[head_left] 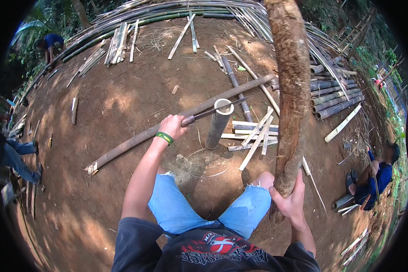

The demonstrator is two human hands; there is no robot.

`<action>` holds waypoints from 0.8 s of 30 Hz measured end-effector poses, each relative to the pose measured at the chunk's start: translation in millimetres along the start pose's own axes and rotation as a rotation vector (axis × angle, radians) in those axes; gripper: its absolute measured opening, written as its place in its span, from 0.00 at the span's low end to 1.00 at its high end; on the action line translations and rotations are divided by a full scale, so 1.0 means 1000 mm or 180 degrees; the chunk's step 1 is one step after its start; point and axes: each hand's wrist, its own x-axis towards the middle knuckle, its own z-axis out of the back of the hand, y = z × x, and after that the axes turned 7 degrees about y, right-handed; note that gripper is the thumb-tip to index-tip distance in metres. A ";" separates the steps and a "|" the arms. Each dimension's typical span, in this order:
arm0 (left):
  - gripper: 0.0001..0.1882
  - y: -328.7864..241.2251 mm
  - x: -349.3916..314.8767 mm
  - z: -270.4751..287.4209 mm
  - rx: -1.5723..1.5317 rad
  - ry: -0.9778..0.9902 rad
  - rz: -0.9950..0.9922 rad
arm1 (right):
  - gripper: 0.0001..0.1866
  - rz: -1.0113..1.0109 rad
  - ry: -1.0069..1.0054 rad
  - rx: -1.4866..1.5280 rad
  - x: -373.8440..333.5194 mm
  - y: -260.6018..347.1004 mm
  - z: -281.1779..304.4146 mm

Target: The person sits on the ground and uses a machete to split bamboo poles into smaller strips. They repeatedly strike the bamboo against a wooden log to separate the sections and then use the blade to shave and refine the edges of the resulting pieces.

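My left hand (pixel 173 128) is closed round the wooden handle of a machete (pixel 210 112), whose dark blade points away to the right. The blade passes by the upper end of a bamboo section (pixel 218 127) that stands upright on the ground before my knees; whether they touch I cannot tell. My right hand (pixel 289 199) grips the lower end of a thick, rough-barked log (pixel 292 90), which rises steeply past the top of the picture. A long brown pole (pixel 136 144) lies on the ground behind the machete.
Split bamboo strips (pixel 258 136) lie just right of the bamboo section. Cut bamboo lengths (pixel 335 100) are stacked farther right, and long poles (pixel 167 17) line the far edge. Other people sit or stoop at right (pixel 378 181) and far left (pixel 53 43); a person's legs (pixel 20 161) show at left.
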 end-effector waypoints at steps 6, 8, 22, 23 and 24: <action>0.18 -0.002 0.003 0.003 0.0071 -0.0111 -0.0093 | 0.34 -0.0260 -0.0550 -0.0274 0.013 -0.073 -0.033; 0.18 -0.001 0.007 0.005 0.0100 -0.0001 -0.0101 | 0.34 -0.1537 0.0764 -0.0878 0.014 -0.090 -0.030; 0.17 -0.010 0.000 0.004 0.0287 -0.0140 -0.0008 | 0.31 -0.0214 -0.0921 0.0040 0.023 -0.086 -0.057; 0.16 -0.008 -0.002 0.006 0.0191 -0.0083 0.0037 | 0.32 -0.0865 -0.0215 -0.0344 0.023 -0.092 -0.061; 0.16 -0.007 -0.003 0.007 0.0091 -0.0024 0.0077 | 0.33 -0.1512 0.0497 -0.0726 0.025 -0.098 -0.063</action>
